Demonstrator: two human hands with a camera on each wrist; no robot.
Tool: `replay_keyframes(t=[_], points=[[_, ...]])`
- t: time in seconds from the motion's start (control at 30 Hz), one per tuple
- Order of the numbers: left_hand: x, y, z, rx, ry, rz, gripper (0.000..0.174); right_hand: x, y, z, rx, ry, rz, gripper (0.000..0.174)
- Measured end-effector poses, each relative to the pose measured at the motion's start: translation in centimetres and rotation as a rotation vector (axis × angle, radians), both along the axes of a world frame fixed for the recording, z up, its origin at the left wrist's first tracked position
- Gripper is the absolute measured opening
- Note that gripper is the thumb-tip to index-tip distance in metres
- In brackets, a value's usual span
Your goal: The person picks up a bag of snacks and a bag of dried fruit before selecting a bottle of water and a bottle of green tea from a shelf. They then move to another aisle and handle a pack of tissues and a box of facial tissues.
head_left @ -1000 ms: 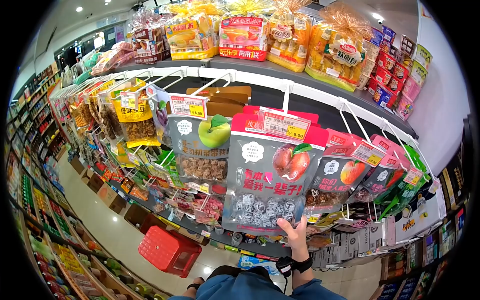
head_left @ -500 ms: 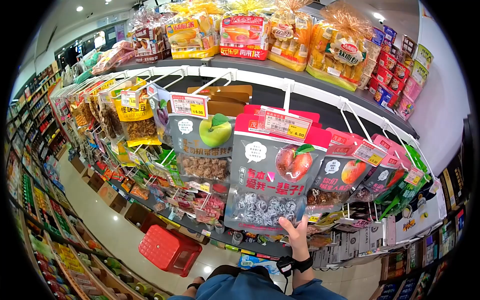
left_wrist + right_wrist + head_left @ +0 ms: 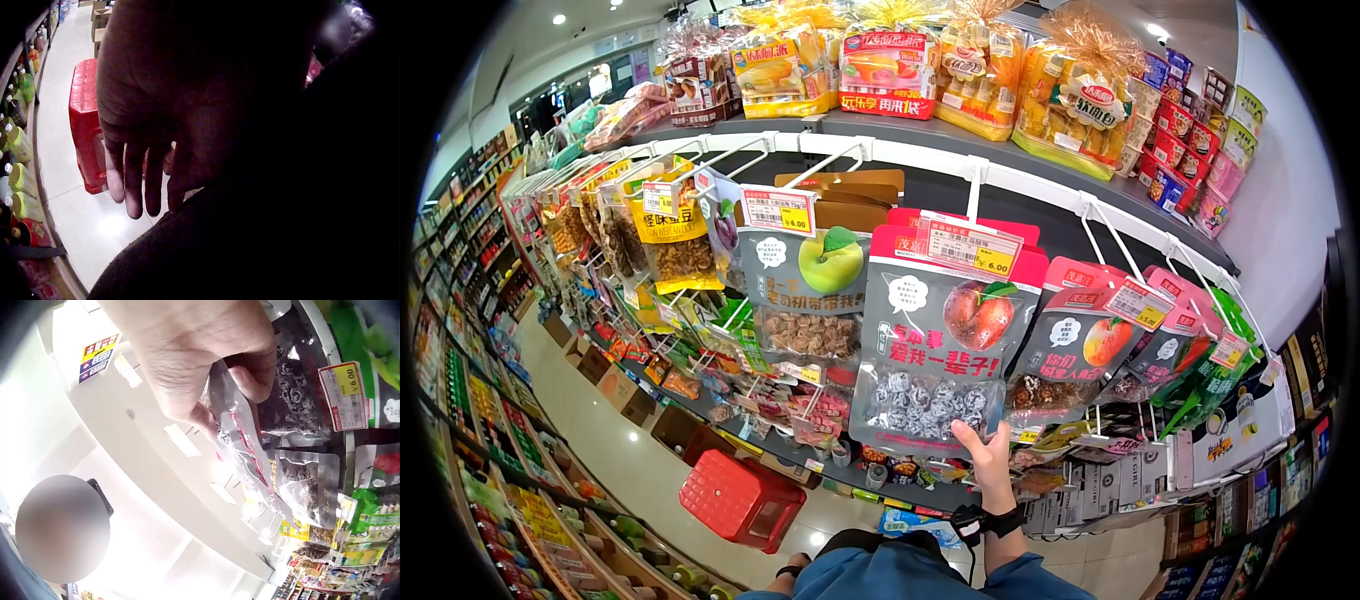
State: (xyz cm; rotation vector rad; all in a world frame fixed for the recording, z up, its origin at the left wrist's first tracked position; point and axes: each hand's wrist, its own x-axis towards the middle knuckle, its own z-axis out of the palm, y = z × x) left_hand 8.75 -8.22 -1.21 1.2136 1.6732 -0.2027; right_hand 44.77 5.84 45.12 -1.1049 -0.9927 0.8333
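A grey and pink bag of dried plums (image 3: 935,350) hangs from a hook in the middle of the rack, below a price tag (image 3: 970,247) in the head view. My right hand (image 3: 992,468) pinches its lower right corner, thumb on the front. From the right wrist view, the bag's edge is between the thumb and fingers of that hand (image 3: 206,353), with the bag seen nearly edge-on. My left hand (image 3: 162,119) hangs low at my side, fingers loosely extended and holding nothing; a red plastic stool (image 3: 85,106) shows behind it.
A grey bag with a green fruit picture (image 3: 805,270) hangs to the left, and a bag with a peach picture (image 3: 1070,350) to the right. Bread packs (image 3: 887,75) line the shelf above. Bottle shelves (image 3: 19,169) border the aisle on the left.
My right hand has moved slightly up, lifting the lower end of the plum bag. More of the peach-picture bag beside it shows now. The stool stays in place.
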Motion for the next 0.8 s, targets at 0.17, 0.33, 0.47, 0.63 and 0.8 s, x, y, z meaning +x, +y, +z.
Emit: replay_keyframes(t=[0.17, 0.33, 0.47, 0.63, 0.8], points=[[0.0, 0.0, 0.2, 0.018, 0.000, -0.023, 0.040, 0.5, 1.2, -1.6, -0.014, -0.018, -0.003, 0.030], [-0.2, 0.2, -0.2, 0.033, -0.029, -0.045, 0.040, -0.8, 2.9, 0.4, 0.040, -0.027, -0.017, 0.030], [0.1, 0.2, 0.1, 0.022, 0.010, -0.032, 0.041, -0.8, 3.1, 0.5, -0.007, 0.026, -0.040, 0.031], [0.0, -0.1, -0.4, 0.014, 0.004, -0.017, 0.041, -0.2, 3.1, -1.1, -0.059, -0.054, -0.051, 0.031], [0.4, -0.3, -2.8, -0.044, 0.021, 0.009, 0.041, 0.0, 2.3, -3.2, 0.021, -0.168, -0.135, 0.032]])
